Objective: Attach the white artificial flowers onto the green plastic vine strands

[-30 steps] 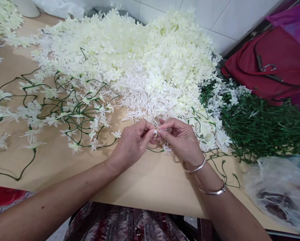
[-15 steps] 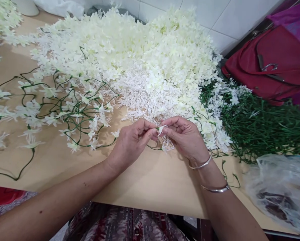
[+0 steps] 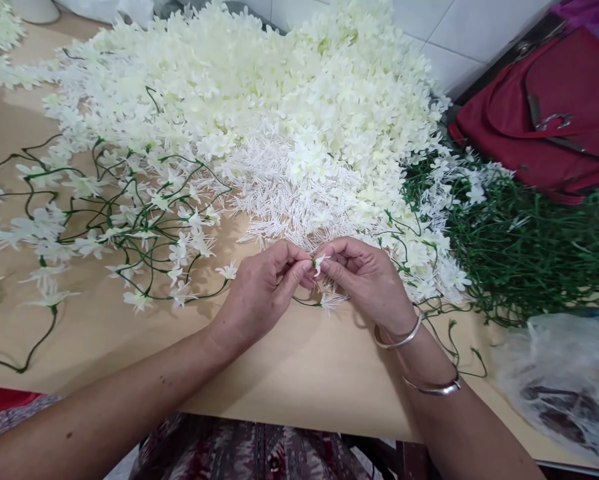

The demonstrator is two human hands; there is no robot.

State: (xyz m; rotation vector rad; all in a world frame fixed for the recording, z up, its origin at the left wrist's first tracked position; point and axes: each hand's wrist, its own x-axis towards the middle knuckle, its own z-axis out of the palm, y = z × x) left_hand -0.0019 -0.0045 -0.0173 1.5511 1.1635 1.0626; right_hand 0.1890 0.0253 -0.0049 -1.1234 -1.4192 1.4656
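Observation:
Between my two hands, over the front part of the table, is a small white artificial flower [image 3: 320, 265] on a green stem. My left hand [image 3: 274, 280] is closed in a pinch on the green stem end behind the petals. The thumb and forefinger of my right hand [image 3: 362, 273] pinch the flower's petals. Just below the fingers, another white flower [image 3: 332, 300] on a green stem lies on the table. Beyond my hands are loose white stamens [image 3: 284, 193] and a large heap of cream-white petals [image 3: 259, 73].
On the left lie several white flowers joined to curved green stems [image 3: 144, 230]. A pile of green stems [image 3: 534, 253] sits at the right, with a red bag [image 3: 554, 113] behind it. A clear plastic bag [image 3: 564, 380] rests at the front right of the table [image 3: 299, 373].
The right fingers have closed in on the flower's petals, and the hands are slightly nearer each other. The view has shifted a little.

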